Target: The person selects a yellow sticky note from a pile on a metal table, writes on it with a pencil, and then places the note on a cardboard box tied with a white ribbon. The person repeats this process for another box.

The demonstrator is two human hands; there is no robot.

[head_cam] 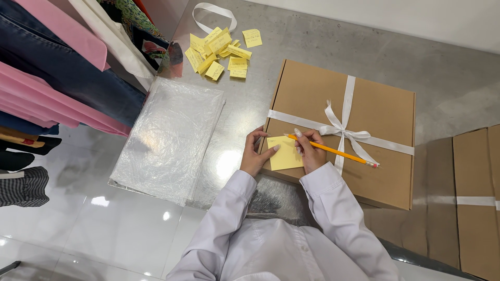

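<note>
One yellow sticky note (284, 153) lay on the near-left corner of a flat brown cardboard box (377, 171), some small writing at its upper-left edge, too small to read. Right hand (309, 150) was closed around an orange pencil (333, 151) — tip down at the note's top edge, eraser end slanting away to the right over the box lid. Left hand (256, 154) lay partly open, fingers curled at the box's left edge, thumb pressing the note's left side flat; it gripped nothing. Both sleeves were white.

Box was tied with a white ribbon (345, 130), crossed and bowed near the lid's middle, just beyond the right hand. It sat on a shiny grey tabletop (237, 119).

Left of the box, apart from it — a sheet of clear, crinkled plastic wrap (169, 138) lying flat, reaching the table's near edge. At the far side of the table, a loose heap of yellow sticky notes (221, 52), several overlapping, one lying slightly apart to the right. Beside the heap, a loop of white ribbon strip (214, 13).

Hanging garments (57, 67) — pink, dark denim, white, one patterned — crowded the upper left, off the table. More brown cardboard boxes (476, 203) stood at the right, one banded with white tape or ribbon. Glossy white floor tiles (104, 229) lay below.
</note>
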